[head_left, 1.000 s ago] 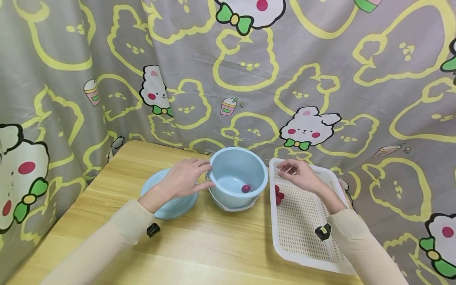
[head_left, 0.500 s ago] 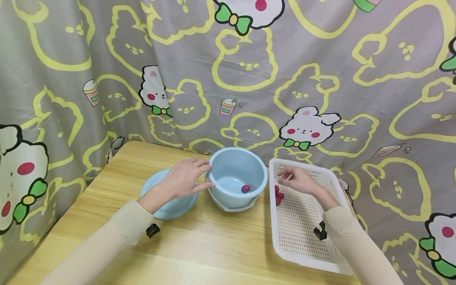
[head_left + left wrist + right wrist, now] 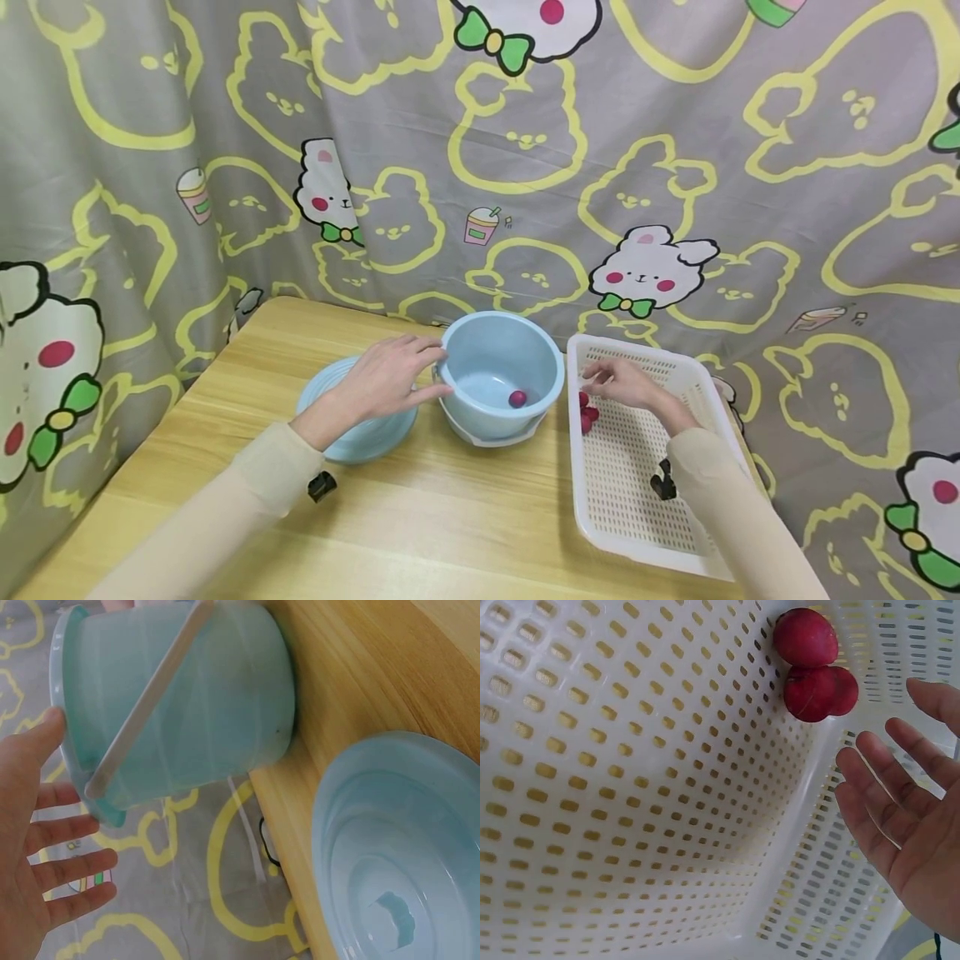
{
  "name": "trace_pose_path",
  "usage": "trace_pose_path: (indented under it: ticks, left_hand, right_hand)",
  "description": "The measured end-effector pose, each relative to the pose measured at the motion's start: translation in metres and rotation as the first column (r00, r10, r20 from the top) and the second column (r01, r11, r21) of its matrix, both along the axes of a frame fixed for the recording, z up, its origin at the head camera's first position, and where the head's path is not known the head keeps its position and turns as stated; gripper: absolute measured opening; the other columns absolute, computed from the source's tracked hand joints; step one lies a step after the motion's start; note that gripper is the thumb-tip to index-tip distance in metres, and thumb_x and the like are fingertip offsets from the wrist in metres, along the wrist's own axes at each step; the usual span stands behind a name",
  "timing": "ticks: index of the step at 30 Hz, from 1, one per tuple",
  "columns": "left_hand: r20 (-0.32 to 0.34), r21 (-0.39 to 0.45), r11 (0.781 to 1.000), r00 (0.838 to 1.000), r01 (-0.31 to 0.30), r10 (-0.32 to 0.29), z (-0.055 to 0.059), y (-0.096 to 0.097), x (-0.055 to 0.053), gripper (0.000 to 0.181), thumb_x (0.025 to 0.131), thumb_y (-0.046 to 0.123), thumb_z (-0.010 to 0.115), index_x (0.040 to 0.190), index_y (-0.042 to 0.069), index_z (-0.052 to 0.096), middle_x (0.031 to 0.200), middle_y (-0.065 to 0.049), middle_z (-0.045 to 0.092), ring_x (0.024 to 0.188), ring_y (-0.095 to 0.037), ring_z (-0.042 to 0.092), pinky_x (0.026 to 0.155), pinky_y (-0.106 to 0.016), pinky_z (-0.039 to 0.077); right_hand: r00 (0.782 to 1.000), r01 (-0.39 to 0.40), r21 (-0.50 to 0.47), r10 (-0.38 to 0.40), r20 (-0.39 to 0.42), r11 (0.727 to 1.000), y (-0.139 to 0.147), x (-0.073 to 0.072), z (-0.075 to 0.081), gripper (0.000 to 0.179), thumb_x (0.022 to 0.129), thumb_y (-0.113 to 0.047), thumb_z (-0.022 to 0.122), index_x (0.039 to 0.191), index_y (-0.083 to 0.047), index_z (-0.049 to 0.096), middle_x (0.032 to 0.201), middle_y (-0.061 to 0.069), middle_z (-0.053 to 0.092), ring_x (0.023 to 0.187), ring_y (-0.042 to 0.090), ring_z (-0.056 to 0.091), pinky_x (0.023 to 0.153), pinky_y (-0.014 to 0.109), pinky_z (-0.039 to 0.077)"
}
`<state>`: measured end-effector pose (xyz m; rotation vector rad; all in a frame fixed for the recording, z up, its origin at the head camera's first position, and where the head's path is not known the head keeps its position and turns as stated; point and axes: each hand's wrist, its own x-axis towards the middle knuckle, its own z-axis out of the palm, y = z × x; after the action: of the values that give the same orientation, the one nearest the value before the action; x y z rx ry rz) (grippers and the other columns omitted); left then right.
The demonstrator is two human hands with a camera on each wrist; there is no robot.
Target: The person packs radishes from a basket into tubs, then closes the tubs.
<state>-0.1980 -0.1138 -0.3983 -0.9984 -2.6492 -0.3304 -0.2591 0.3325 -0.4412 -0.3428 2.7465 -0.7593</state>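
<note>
Fruits (image 3: 810, 682) overlapping in basket (image 3: 637, 483), lid (image 3: 363, 443) partly covered

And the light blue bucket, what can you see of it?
The round, light blue, plastic-looking bucket stands upright and uncovered on the light wood-grain table, with a thick jutting rim. Its slim, pale handle hangs lowered against the side. One small, round, dark red item lies inside at the bottom. The left hand is at its rim, thumb apparently touching it.

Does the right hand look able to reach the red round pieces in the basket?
Likely yes: the open right hand hovers over the basket near the red round pieces, with nothing visible between.
</note>
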Motion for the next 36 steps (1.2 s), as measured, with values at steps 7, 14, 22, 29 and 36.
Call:
trace_pose_path:
  ticks: [7,14,22,29,36]
  left_hand:
    - [-0.011,0.005,1.000,1.000,0.003,-0.003,-0.001,-0.002,0.000,0.060,0.098,0.063,0.064,0.132,0.014,0.071,0.136,-0.008,0.071,0.121,-0.030,0.071,0.097,-0.049,0.061]
    - [-0.008,0.012,1.000,1.000,0.010,-0.010,-0.001,-0.001,0.000,0.059,0.097,0.063,0.065,0.131,0.014,0.071,0.135,-0.008,0.071,0.119,-0.030,0.071,0.095,-0.049,0.062]
    - [0.005,0.004,1.000,1.000,0.000,0.000,0.000,-0.001,0.000,0.059,0.098,0.063,0.064,0.131,0.015,0.071,0.136,-0.007,0.071,0.119,-0.030,0.071,0.096,-0.049,0.062]
    - [0.001,0.007,1.000,1.000,0.001,-0.001,0.001,-0.001,0.000,0.058,0.098,0.063,0.064,0.131,0.015,0.072,0.136,-0.008,0.071,0.119,-0.030,0.071,0.097,-0.049,0.062]
    - [-0.001,0.014,1.000,1.000,0.000,0.000,0.000,-0.001,0.001,0.059,0.098,0.063,0.065,0.131,0.015,0.071,0.136,-0.008,0.071,0.120,-0.031,0.071,0.097,-0.049,0.061]
  right_hand:
    - [0.998,0.004,0.002,-0.004,0.059,1.000,-0.001,-0.003,-0.008,0.036,0.096,-0.029,0.076,0.122,-0.006,0.072,0.107,0.012,0.076,0.089,0.019,0.071,0.076,0.031,0.058]
    - [0.998,-0.021,-0.007,0.021,0.063,1.000,-0.002,-0.005,-0.013,0.033,0.095,-0.027,0.076,0.118,-0.004,0.072,0.102,0.013,0.075,0.086,0.017,0.069,0.074,0.030,0.056]
    - [0.998,-0.019,-0.017,0.020,0.064,1.000,-0.004,-0.007,-0.018,0.028,0.095,-0.022,0.076,0.113,-0.001,0.073,0.097,0.014,0.074,0.081,0.018,0.068,0.070,0.029,0.057]
    - [0.998,-0.040,-0.025,0.041,0.052,0.999,-0.004,-0.008,-0.022,0.026,0.094,-0.020,0.076,0.110,-0.001,0.075,0.094,0.014,0.075,0.075,0.016,0.067,0.066,0.028,0.057]
    - [0.998,-0.028,-0.019,0.029,0.063,0.999,-0.006,-0.006,-0.024,0.025,0.094,-0.020,0.077,0.109,0.000,0.075,0.097,0.015,0.074,0.076,0.015,0.064,0.064,0.026,0.055]
